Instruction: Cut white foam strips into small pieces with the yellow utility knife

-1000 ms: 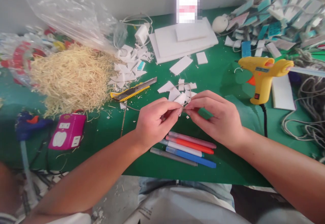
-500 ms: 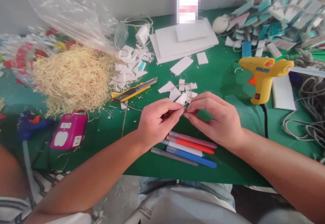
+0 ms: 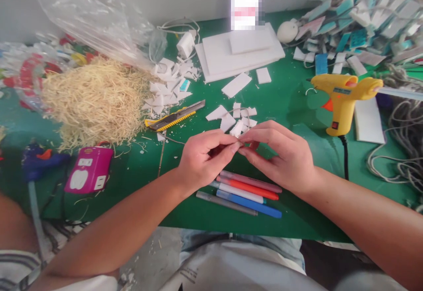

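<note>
My left hand (image 3: 204,158) and my right hand (image 3: 282,155) meet fingertip to fingertip above the green table. Both are closed in a pinch on a thin grey cord (image 3: 174,141), which trails out to the left of my left hand and loops up behind the fingers. The pinched stretch is mostly hidden by the fingertips. Just beyond them lie torn white foam scraps (image 3: 227,122). Below the hands is a row of markers, among them a red one (image 3: 247,188) and a blue one (image 3: 249,204). A yellow utility knife (image 3: 175,116) rests to the left, blade showing.
A yellow glue gun (image 3: 342,99) stands at the right near tangled grey cord (image 3: 405,137). White foam sheets (image 3: 214,62) lie at the back. On the left are a straw heap (image 3: 95,101), a magenta box (image 3: 89,170) and a blue glue gun (image 3: 33,163) near another person's arm.
My right fingertips have shifted slightly left, closer against my left fingertips. Both hands keep pinching the cord in the same place over the table.
</note>
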The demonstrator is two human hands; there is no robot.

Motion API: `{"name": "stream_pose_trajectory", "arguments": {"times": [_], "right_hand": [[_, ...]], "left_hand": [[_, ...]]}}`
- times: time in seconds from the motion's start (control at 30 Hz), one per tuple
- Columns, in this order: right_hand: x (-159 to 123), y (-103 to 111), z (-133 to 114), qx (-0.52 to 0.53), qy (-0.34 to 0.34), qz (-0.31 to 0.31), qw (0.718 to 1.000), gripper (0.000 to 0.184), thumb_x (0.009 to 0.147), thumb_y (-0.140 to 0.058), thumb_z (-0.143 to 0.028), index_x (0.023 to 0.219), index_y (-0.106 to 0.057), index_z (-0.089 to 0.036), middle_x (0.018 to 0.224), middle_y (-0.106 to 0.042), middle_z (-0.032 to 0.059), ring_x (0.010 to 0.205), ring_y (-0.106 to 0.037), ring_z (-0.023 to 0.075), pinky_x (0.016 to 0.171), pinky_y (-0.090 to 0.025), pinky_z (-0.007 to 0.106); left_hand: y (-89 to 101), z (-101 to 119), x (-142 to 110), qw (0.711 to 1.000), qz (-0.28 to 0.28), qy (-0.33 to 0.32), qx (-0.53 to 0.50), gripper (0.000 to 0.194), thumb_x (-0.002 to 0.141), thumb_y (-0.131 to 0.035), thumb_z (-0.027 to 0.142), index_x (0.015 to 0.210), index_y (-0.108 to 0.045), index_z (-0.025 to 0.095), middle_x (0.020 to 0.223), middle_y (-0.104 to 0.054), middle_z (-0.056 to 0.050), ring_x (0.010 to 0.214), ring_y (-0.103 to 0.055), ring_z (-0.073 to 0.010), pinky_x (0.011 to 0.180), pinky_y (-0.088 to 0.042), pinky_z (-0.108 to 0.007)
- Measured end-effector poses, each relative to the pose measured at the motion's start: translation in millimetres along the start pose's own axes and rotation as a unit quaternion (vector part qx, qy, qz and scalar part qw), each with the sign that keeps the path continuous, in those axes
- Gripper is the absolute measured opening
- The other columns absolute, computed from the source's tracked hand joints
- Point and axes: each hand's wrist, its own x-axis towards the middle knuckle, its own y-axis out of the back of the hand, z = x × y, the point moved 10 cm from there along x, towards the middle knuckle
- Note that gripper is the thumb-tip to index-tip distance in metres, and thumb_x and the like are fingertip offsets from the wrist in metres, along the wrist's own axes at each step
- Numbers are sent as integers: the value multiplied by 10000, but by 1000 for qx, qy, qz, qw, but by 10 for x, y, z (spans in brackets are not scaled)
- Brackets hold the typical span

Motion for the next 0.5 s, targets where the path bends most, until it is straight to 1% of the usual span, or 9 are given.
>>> {"name": "stream_pose_trajectory", "arguments": {"times": [0.07,0.13,0.23,0.3,0.37,0.43,0.5], "right_hand": [[3,-5,-2,3,2,1,1000,165,918,-684,-136,1041,-654,-241,923,-735,10,724,-692,105,640,-598,229],[4,-3,2,7,4,3,1000,188,909,-677,-108,1044,-656,-238,921,-733,15,741,-696,108,652,-606,228],[0,32,13,-8,7,14,1000,209,907,-667,-90,1053,-673,-238,934,-725,24,770,-702,114,678,-614,231],[-7,63,-18,-38,25,19,999,220,912,-662,-97,1063,-689,-254,961,-717,27,806,-712,128,706,-625,253],[-15,80,-76,-63,53,17,996,244,912,-649,-85,1065,-698,-269,974,-710,26,823,-717,137,717,-632,273],[-15,82,-113,-64,68,10,996,242,907,-650,-74,1040,-693,-271,963,-710,21,806,-716,132,702,-630,271],[-6,97,-113,-52,62,14,997,211,904,-666,-77,992,-679,-268,949,-717,16,794,-716,126,691,-627,264]], "left_hand": [[0,1,-11,1000,-3,-3,-16,158,943,-610,130,841,-723,170,635,-571,34,550,-495,-75,523,-414,-208],[-6,17,-20,999,-10,-14,-43,216,978,-551,148,872,-737,177,640,-574,24,573,-519,-86,551,-434,-222],[-7,23,-20,996,-14,-19,-81,296,1033,-498,262,907,-757,191,633,-579,5,587,-545,-112,553,-447,-254],[-13,-16,-10,996,-16,4,-92,347,1041,-518,388,879,-760,198,597,-567,1,557,-528,-121,526,-439,-269],[-31,-72,-5,993,-22,40,-111,421,1032,-528,481,807,-746,200,573,-566,-1,505,-482,-113,483,-415,-273],[-61,-124,-15,987,-31,72,-138,497,1029,-521,521,701,-702,194,566,-565,-1,457,-417,-94,437,-375,-267],[-81,-153,-31,984,-35,87,-154,529,1038,-503,508,651,-665,186,582,-570,-1,442,-386,-79,421,-354,-262]]}}
